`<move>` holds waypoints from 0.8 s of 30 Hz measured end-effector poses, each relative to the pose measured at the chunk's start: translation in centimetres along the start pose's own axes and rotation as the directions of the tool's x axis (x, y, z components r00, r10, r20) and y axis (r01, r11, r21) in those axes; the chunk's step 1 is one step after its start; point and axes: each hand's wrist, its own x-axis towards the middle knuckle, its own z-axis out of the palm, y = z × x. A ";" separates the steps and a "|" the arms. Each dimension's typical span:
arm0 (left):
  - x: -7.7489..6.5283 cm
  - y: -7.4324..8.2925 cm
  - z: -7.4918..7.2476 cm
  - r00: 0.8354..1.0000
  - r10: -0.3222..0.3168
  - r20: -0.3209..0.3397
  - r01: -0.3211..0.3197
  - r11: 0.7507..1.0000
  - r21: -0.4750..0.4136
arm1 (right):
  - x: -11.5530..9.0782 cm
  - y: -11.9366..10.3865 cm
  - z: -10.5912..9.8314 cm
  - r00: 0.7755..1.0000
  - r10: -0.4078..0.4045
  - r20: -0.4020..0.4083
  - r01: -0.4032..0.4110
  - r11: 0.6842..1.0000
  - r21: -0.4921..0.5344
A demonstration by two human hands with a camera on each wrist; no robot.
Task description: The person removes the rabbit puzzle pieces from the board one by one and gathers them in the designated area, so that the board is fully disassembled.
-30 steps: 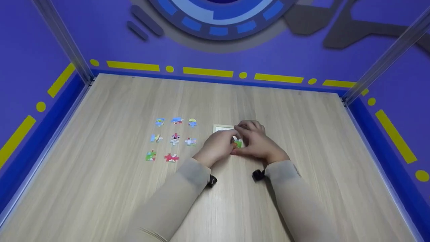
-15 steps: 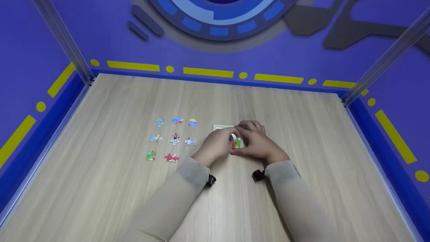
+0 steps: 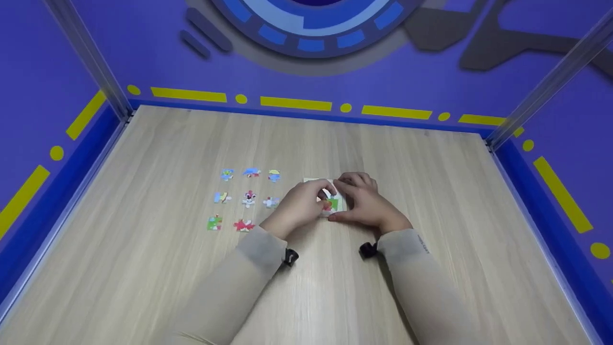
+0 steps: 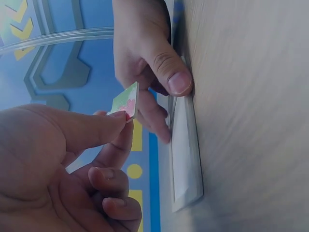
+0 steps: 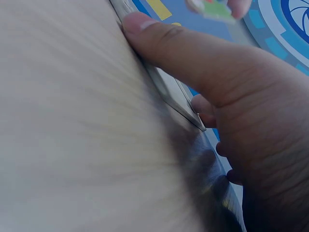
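Observation:
Between thumb and index finger, my left hand (image 3: 298,203) pinches a green and red jigsaw piece (image 4: 126,102), raised above a shallow pale puzzle tray (image 4: 187,164). My right hand (image 3: 369,202) holds the tray by its right side, thumb at the near edge and fingers at the far edge. In the right wrist view the thumb (image 5: 164,41) presses on the tray's rim (image 5: 166,92). Both hands hide much of the tray in the head view; white surface shows inside it.
Left of the tray, several loose jigsaw pieces lie in rows, among them a green one (image 3: 214,223), a red one (image 3: 244,225) and one with a face (image 3: 248,198). Blue-purple walls (image 3: 306,81) bound the wooden table (image 3: 158,268) at the back and sides.
My left hand has shifted left with the green and red jigsaw piece, away from the right hand. My right hand has stayed in place on the tray.

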 end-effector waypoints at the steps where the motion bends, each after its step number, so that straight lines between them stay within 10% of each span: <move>1: -0.2 0.0 -0.2 1.000 0.003 0.006 -0.003 1.000 -0.010 | 0.0 0.0 0.0 1.000 -0.001 0.000 0.001 1.000 -0.001; 24: -6.2 -4.2 -5.8 0.997 -0.039 0.062 0.043 0.997 -0.064 | -0.1 -0.4 0.1 0.998 0.069 0.009 -0.069 0.998 -0.003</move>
